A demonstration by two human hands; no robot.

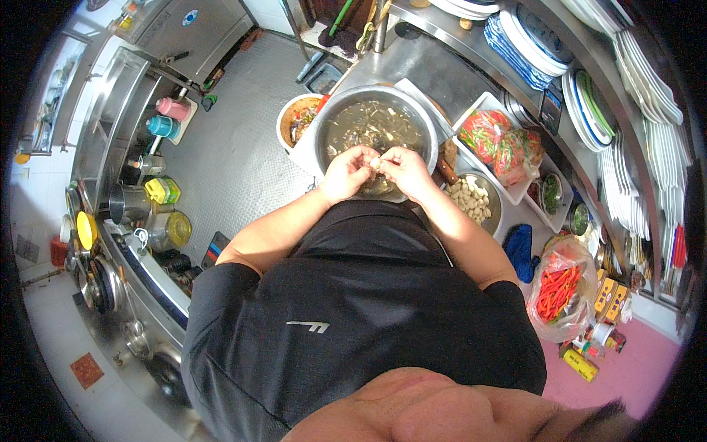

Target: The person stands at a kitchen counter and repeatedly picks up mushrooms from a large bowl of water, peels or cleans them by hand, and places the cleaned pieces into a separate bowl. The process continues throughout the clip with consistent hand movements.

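Observation:
A large metal basin [432, 132] of murky water stands before me, with pale pieces and skin-like scraps afloat in it. Over its near side my left hand [349, 172] and my right hand [407, 171] meet, fingertips pinching a small pale piece [375, 163], apparently a garlic clove. Brownish bits hang just under the fingers; their exact kind is hard to make out. Beside my right forearm sits a metal bowl [469, 200] of peeled garlic cloves. The brown handle of a knife [446, 171] shows between basin and bowl.
Left of the basin is a white bucket [283, 126] of scraps. A white tray [479, 105] holds bagged cut peppers. Farther right lie a blue cloth [519, 251] and a plastic bag of red chillies [558, 293]. Stacked plates [613, 182] fill the shelves.

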